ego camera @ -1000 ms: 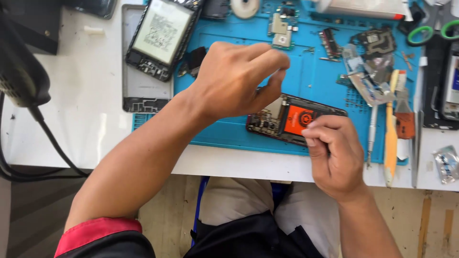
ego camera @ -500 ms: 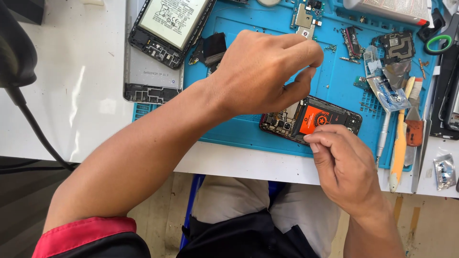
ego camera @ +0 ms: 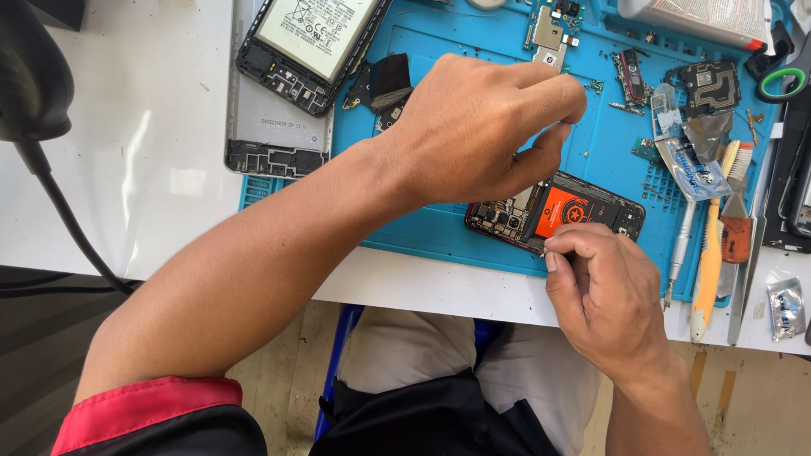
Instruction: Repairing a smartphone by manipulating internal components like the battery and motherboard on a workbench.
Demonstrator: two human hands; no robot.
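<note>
Right hand (ego camera: pixel 606 291): fingers curled together, thumb and forefinger pinched at the near edge of the opened phone (ego camera: pixel 557 211). Whatever sits in the pinch is too small to make out; only a pale glint at the fingertips.

Left hand (ego camera: pixel 481 127): comes in from the left, arched over the phone, fingers bent and close together, thumb pointing down to the phone's far-left part. It touches the phone there, but the pictures do not show whether it grips anything.

Opened phone: back off, orange battery showing, dark circuit board at its left end. Lies tilted on the near edge of the blue work mat (ego camera: pixel 439 232), between the two hands.

Outward, left and far: a second phone frame (ego camera: pixel 311 44) with a pale battery face up, lying across a grey back cover (ego camera: pixel 274 127), partly on the mat, partly on the white table (ego camera: pixel 127 169). Small dark parts just right of it, by the left wrist.

Far side of the mat: loose small boards and screws. Right side: a clear packet, a metal-tipped tool (ego camera: pixel 680 253), a yellow-handled brush (ego camera: pixel 714 253), an orange-handled tool just beside it. Green-handled scissors (ego camera: pixel 781 80) at the far right corner. A small foil sachet (ego camera: pixel 786 308) on the table at the right edge.

Far left: a black rounded object with a cable (ego camera: pixel 72 228) trailing toward the near side.
</note>
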